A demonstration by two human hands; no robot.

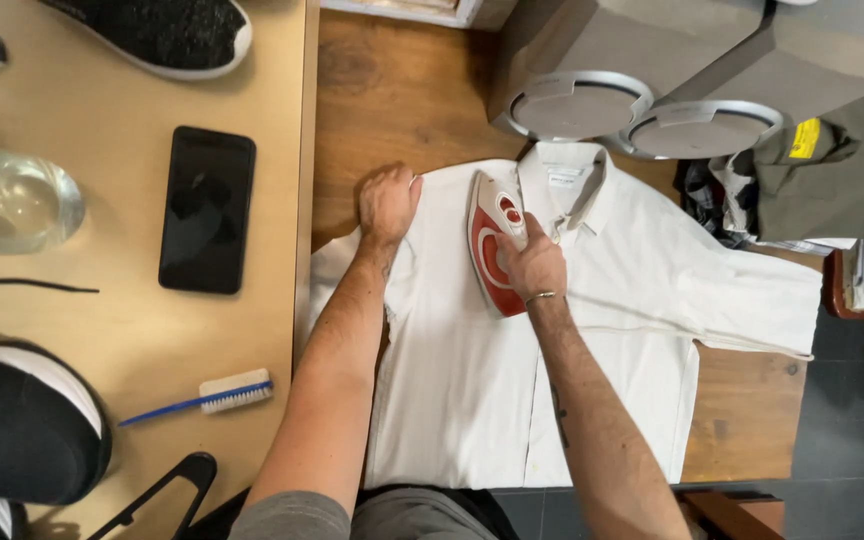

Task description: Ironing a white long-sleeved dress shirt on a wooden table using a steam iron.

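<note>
A white collared shirt (612, 330) lies flat on a wooden table (392, 90), collar pointing away from me. My right hand (534, 265) grips the handle of a red and white iron (490, 240), which rests on the shirt just left of the collar. My left hand (388, 203) is closed in a fist and presses down on the shirt's left shoulder, beside the iron.
A lighter table (122, 330) at the left holds a black phone (206, 209), a blue-handled brush (202, 398), a clear bottle (12, 200), dark shoes (167, 35) and a black hanger (157, 490). Two grey cases (652, 60) and piled clothes (802, 180) sit at the back right.
</note>
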